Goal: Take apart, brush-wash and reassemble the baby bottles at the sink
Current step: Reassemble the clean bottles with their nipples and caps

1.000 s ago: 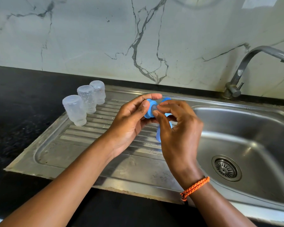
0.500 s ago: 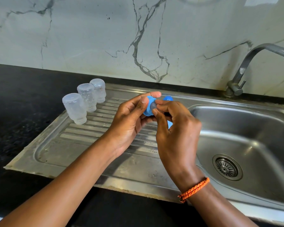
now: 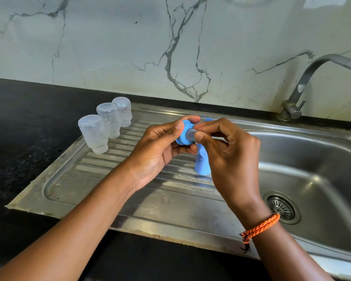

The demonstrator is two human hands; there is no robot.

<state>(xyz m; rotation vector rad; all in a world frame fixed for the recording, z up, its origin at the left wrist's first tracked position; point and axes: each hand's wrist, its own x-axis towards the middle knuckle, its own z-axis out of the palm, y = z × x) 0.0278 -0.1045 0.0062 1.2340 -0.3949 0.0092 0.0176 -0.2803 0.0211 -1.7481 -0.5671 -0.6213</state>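
A white marble wall (image 3: 109, 47) with grey veins is seen behind a black countertop (image 3: 18, 128), into which a stainless steel sink (image 3: 322, 159) with a ribbed drainboard (image 3: 101, 169) on its left is set. A curved metal tap (image 3: 304, 82) is mounted at the back right, and a round drain strainer (image 3: 282, 207) is seen in the basin floor. Three clear baby bottles (image 3: 93, 134) are stood upside down, close together in a row, at the far left of the drainboard; water droplets are visible on the middle one. The two hands are brought together above the drainboard, just left of the basin. A blue screw ring (image 3: 183, 136) is gripped by the left hand (image 3: 160, 147), thumb on its upper edge and fingers curled beneath. A clear teat (image 3: 189, 134), set through the ring, is pinched at its tip by the thumb and forefinger of the right hand (image 3: 231, 157). A blue cap (image 3: 202, 161) is partly seen below the hands, largely hidden by the right hand; whether it is held or stood on the drainboard cannot be told. A braided orange bracelet (image 3: 260, 228) is worn on the right wrist.
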